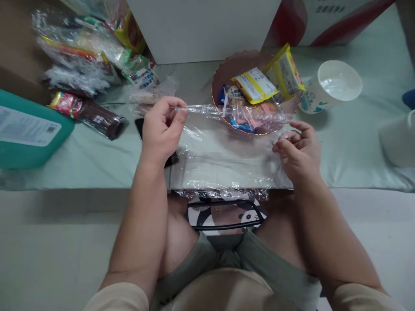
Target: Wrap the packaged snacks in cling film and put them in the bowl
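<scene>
Right now you sit at a pale green table [356,142] with a white box [201,30] standing at its far side and a teal container [29,138] at your left, whose white label is too blurred to read. Between your hands a sheet of clear plastic film [223,151] is stretched over the near table edge, its far edge reaching over a brown scalloped bowl [227,69] of wrapped snacks. Your left hand [160,129] pinches the film's far left corner between thumb and fingers; your right hand [296,149] is closed on the right edge.

Thin film like this could tear or cling to itself if you pull unevenly, and dragging it might snag the yellow packets [269,80] and tip the bowl toward the white cup [330,86] beside it. The cup carries teal markings and the packets some print, none legible. A dark phone [140,127] lies partly under your left hand.
</scene>
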### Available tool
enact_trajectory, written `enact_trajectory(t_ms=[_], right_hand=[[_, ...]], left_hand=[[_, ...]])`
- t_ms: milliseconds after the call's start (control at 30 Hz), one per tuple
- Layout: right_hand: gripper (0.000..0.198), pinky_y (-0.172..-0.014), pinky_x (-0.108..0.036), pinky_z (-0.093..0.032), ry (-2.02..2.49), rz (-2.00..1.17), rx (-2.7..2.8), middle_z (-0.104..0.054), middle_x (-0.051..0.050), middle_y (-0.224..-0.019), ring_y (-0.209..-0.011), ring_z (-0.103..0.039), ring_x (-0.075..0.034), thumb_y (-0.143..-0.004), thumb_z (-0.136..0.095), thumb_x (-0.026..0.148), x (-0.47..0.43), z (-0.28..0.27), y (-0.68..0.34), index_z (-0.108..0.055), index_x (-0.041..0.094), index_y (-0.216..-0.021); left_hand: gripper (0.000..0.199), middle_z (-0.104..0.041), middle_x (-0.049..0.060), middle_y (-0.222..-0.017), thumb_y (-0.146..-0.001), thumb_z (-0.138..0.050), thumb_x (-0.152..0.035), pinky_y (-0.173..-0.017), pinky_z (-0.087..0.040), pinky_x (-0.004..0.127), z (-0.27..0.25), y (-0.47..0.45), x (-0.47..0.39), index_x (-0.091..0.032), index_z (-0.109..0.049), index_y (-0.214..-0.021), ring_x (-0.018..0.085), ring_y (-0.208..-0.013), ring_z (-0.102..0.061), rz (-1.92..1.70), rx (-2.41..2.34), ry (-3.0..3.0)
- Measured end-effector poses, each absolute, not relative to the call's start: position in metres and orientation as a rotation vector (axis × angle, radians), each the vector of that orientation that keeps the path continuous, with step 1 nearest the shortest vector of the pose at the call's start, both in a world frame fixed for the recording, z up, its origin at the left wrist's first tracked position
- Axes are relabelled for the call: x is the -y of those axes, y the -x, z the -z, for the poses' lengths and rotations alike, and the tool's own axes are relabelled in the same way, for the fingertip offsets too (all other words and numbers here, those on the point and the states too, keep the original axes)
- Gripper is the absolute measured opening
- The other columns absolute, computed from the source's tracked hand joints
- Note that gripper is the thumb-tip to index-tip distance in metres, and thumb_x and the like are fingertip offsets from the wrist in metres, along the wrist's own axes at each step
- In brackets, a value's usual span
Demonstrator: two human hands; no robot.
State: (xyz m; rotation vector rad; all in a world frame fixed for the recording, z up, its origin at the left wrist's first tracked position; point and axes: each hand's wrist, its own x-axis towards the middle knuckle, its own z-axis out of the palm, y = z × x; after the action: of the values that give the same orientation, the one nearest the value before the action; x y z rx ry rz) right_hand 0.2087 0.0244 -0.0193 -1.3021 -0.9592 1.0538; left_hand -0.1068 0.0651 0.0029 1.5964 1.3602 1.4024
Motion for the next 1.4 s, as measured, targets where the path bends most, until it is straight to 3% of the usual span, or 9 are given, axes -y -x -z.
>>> enact_trajectory(t_ms=[167, 333, 700, 867, 933, 1033, 1100, 1167, 1400], right_hand=[[0.042, -0.045, -0.022, -0.045, 1.37, -0.925, 0.896, -0.056, 0.006, -0.081, -0.052, -0.051, -0.006, -0.064, -0.078, 0.026, -0.027, 0.015, -0.205, -0.054, 0.025, -0.099], [0.033, -0.03, -0.02, -0.028, 1.399, -0.791, 0.978, -0.055, 0.003, -0.088, -0.043, -0.039, -0.003, -0.072, -0.071, 0.025, -0.025, 0.015, -0.203, -0.053, 0.023, -0.1], [0.031, -0.032, -0.023, -0.026, 1.464, -0.708, 1.055, -0.058, 0.001, -0.088, -0.043, -0.037, -0.004, -0.075, -0.07, 0.027, -0.022, 0.015, -0.203, -0.053, 0.024, -0.1], [0.031, -0.034, -0.023, -0.029, 1.503, -0.681, 1.024, -0.056, -0.002, -0.091, -0.053, -0.041, -0.008, -0.073, -0.07, 0.029, -0.024, 0.014, -0.204, -0.054, 0.024, -0.099], [0.029, -0.035, -0.023, -0.03, 1.502, -0.668, 1.013, -0.055, -0.002, -0.09, -0.053, -0.041, -0.008, -0.073, -0.07, 0.027, -0.025, 0.014, -0.205, -0.055, 0.024, -0.097], [0.025, -0.036, -0.023, -0.03, 1.493, -0.635, 1.017, -0.054, -0.001, -0.088, -0.049, -0.039, -0.006, -0.075, -0.068, 0.026, -0.026, 0.014, -0.205, -0.055, 0.023, -0.097], [0.023, -0.037, -0.024, -0.031, 1.49, -0.61, 1.015, -0.054, 0.0, -0.088, -0.048, -0.038, -0.005, -0.076, -0.066, 0.026, -0.026, 0.015, -0.206, -0.055, 0.023, -0.096], [0.022, -0.038, -0.025, -0.032, 1.489, -0.606, 1.008, -0.054, 0.0, -0.09, -0.046, -0.039, -0.004, -0.075, -0.065, 0.028, -0.026, 0.015, -0.206, -0.055, 0.023, -0.094], [0.034, -0.045, -0.027, -0.033, 1.408, -0.803, 0.991, -0.051, 0.002, -0.083, -0.049, -0.04, -0.007, -0.069, -0.066, 0.038, -0.024, 0.015, -0.207, -0.049, 0.027, -0.097]], left_hand=[[0.037, -0.056, -0.004, -0.066, -0.083, -0.075, -0.061, -0.044, -0.042, 0.023, 0.007, 0.109, -0.071, -0.026, -0.064, -0.08, 0.009, -0.05, -0.052, -1.365, -1.286, -1.322], [0.046, -0.049, -0.006, -0.055, -0.084, -0.066, -0.073, -0.035, -0.025, 0.028, 0.008, 0.104, -0.07, -0.027, -0.058, -0.083, 0.007, -0.036, -0.036, -1.346, -1.305, -1.342], [0.063, -0.044, -0.008, -0.052, -0.069, -0.073, -0.079, -0.043, -0.023, 0.028, -0.011, 0.108, -0.067, -0.018, -0.06, -0.07, 0.002, -0.045, -0.036, -1.597, -1.474, -1.406], [0.056, -0.031, -0.009, -0.053, -0.093, -0.057, -0.072, -0.043, -0.024, 0.025, -0.006, 0.119, -0.073, -0.02, -0.045, -0.074, 0.002, -0.045, -0.029, -1.673, -1.53, -1.187], [0.051, -0.041, -0.007, -0.056, -0.097, -0.054, -0.067, -0.044, -0.032, 0.023, -0.003, 0.122, -0.071, -0.02, -0.049, -0.078, 0.004, -0.048, -0.04, -1.515, -1.5, -1.046], [0.056, -0.065, 0.003, -0.071, -0.089, -0.057, -0.075, -0.054, -0.051, 0.026, -0.003, 0.122, -0.063, -0.019, -0.061, -0.083, 0.012, -0.064, -0.064, -1.135, -1.387, -0.995], [0.059, -0.072, 0.008, -0.075, -0.079, -0.066, -0.077, -0.056, -0.056, 0.029, -0.008, 0.12, -0.055, -0.019, -0.067, -0.081, 0.018, -0.068, -0.071, -0.821, -1.269, -1.075], [0.049, -0.075, 0.01, -0.075, -0.072, -0.081, -0.065, -0.054, -0.056, 0.028, -0.015, 0.118, -0.048, -0.018, -0.071, -0.077, 0.02, -0.067, -0.073, -0.569, -1.153, -1.192], [0.011, -0.076, 0.003, -0.079, -0.081, -0.076, -0.028, -0.06, -0.06, 0.024, -0.02, 0.103, -0.048, -0.02, -0.068, -0.08, 0.014, -0.065, -0.073, -0.986, -1.309, -1.257]])
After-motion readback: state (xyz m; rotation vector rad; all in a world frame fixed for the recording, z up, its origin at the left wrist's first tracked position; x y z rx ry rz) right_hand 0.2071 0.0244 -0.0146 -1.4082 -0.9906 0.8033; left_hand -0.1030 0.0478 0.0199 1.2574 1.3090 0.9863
